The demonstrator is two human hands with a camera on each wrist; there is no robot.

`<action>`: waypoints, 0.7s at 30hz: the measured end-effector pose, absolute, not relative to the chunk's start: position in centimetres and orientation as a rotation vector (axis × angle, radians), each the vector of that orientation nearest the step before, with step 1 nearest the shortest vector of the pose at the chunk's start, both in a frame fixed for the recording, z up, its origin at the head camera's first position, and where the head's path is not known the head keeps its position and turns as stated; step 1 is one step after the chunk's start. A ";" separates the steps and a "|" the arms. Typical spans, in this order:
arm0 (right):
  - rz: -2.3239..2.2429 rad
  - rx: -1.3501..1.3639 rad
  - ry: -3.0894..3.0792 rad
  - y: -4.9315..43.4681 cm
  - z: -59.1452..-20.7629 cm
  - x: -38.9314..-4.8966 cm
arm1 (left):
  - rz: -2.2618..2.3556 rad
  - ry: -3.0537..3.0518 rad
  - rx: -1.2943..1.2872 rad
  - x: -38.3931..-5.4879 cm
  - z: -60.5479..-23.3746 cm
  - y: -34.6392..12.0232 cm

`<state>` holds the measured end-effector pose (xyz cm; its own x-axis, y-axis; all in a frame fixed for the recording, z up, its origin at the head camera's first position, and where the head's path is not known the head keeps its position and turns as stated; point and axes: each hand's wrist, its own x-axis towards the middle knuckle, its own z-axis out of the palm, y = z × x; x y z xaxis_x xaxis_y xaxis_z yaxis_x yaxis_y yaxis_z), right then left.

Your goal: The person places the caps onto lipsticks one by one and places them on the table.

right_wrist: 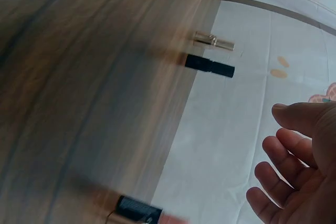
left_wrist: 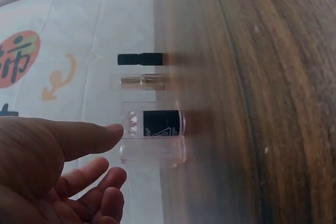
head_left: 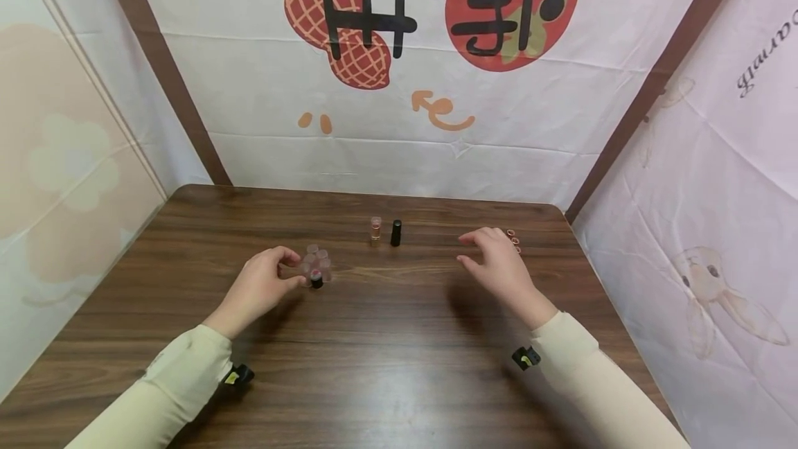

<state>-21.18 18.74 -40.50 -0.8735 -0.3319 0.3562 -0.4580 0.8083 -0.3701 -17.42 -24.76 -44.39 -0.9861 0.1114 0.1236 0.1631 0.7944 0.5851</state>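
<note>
My left hand (head_left: pixel 258 289) is at the left side of a clear plastic holder (head_left: pixel 325 265) made of several round tubes. In the left wrist view its thumb is straight, the tip right at the holder's top edge, and the other fingers are loosely bent. A small black-labelled piece (left_wrist: pixel 161 123) shows at the holder's front. My right hand (head_left: pixel 499 265) hovers over the table's right side with fingers relaxed and nothing between them. Beside and partly behind it are several small copper-rimmed pieces (head_left: pixel 515 241); in the right wrist view a black tube (right_wrist: pixel 137 209) lies below the hand.
Between the hands, toward the back, stand a gold lipstick tube with a clear cap (head_left: pixel 375 232) and a slim black tube (head_left: pixel 396 233). The brown wooden table (head_left: pixel 374 366) ends at a printed cloth wall (head_left: pixel 399 158); more cloth hangs on both sides.
</note>
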 end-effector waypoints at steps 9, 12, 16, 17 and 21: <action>0.633 0.548 -2.704 21.6 -41.4 -20.6 | -0.966 -2.924 -0.160 -18.0 -45.0 -24.5; 0.658 0.514 -2.680 22.5 -41.5 -20.4 | -0.980 -2.941 -0.117 -18.2 -45.2 -24.4; 0.690 0.468 -2.643 23.8 -42.0 -20.2 | -0.998 -2.966 -0.076 -18.4 -45.5 -24.2; 0.695 0.451 -2.638 24.1 -42.1 -20.1 | -1.001 -2.970 -0.071 -18.5 -45.5 -24.2; 0.738 0.349 -2.649 25.3 -42.6 -19.9 | -1.009 -2.976 -0.058 -18.8 -45.8 -24.0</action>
<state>-19.87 25.27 -42.63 -0.9017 -0.1360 0.4104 -0.3286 0.8325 -0.4460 -18.78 -23.96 -45.84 -0.9993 0.0356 0.0105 0.0346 0.7931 0.6081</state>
